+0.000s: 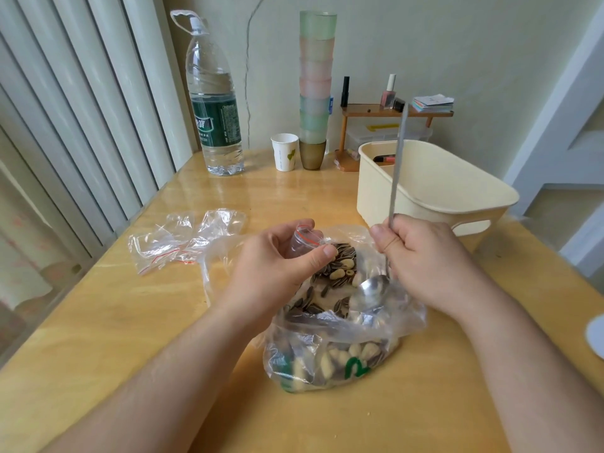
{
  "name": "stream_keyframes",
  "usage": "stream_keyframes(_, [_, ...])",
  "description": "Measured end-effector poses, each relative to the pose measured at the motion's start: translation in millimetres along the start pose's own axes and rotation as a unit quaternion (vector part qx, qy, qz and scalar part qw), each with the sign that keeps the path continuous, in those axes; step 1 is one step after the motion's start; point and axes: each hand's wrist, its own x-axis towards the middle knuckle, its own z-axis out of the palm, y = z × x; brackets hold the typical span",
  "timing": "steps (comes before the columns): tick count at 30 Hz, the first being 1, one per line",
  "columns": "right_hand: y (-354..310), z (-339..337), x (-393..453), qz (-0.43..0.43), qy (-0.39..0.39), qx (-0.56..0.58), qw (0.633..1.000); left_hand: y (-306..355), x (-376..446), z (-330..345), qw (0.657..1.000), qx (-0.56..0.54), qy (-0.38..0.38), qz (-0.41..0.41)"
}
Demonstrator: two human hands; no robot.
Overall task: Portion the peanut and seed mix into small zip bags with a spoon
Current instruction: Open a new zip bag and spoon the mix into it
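A big clear plastic bag (340, 341) full of pale peanuts and striped sunflower seeds (340, 266) sits on the shiny yellow wooden tabletop (130, 322), close to the person. Its top is open.

The left hand (277, 259) is over the big bag at about 10 o'clock from its middle. The thumb and fingers pinch a small clear zip bag with a red strip (302, 240) and hold it above the mix.

The right hand (421, 256) is at about 2 o'clock from the bag's middle. Its fingers are curled tight around a long silver metal spoon (372, 291). The thin handle points up and away from the person. The round bowl of the spoon is down in the big bag, right on the peanuts and seeds. It is hard to tell if there is any mix in the bowl.

More small clear zip bags (183, 237) lie flat on the tabletop at 10 o'clock, well apart from the left hand.

A cream plastic tub (434, 191) stands at 1 o'clock, just behind the right hand. A tall clear water bottle with a green label (214, 106) stands far off at 11 o'clock. Near it, at 12 o'clock, are a white paper cup (285, 152) and a tall stack of soft-coloured plastic cups (315, 83).
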Motion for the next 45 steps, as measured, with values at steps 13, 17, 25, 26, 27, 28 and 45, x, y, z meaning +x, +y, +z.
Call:
stream_keyframes(13, [-27.0, 20.4, -9.8, 0.081, -0.024, 0.150, 0.985, -2.0, 0.1, 3.6, 1.000, 0.002, 0.009, 0.004])
stream_keyframes(17, [-15.8, 16.4, -4.5, 0.088, -0.003, 0.068, 0.994, -0.6, -1.7, 2.0, 1.000, 0.010, 0.015, 0.005])
stream_keyframes(25, [-6.2, -6.2, -0.9, 0.086, 0.026, -0.069, 0.994, -0.9, -5.3, 12.3, 1.000, -0.009, -0.015, -0.007])
stream_keyframes(26, [-7.6, -3.6, -2.0, 0.081, 0.016, -0.067, 0.994, -1.1, -6.1, 14.2, 1.000, -0.004, -0.019, -0.005])
stream_keyframes(27, [-8.6, -1.4, -2.6, 0.078, 0.008, -0.062, 0.995, -0.7, -7.2, 15.5, 1.000, 0.002, -0.022, -0.001])
stream_keyframes(28, [-8.7, 0.2, -2.8, 0.073, 0.005, -0.057, 0.996, -0.6, -7.7, 16.4, 1.000, 0.008, -0.023, 0.002])
stream_keyframes(45, [-3.0, 8.6, -1.5, 0.021, 0.044, -0.028, 0.998, -3.8, -5.7, 18.4, 1.000, 0.003, -0.005, -0.019])
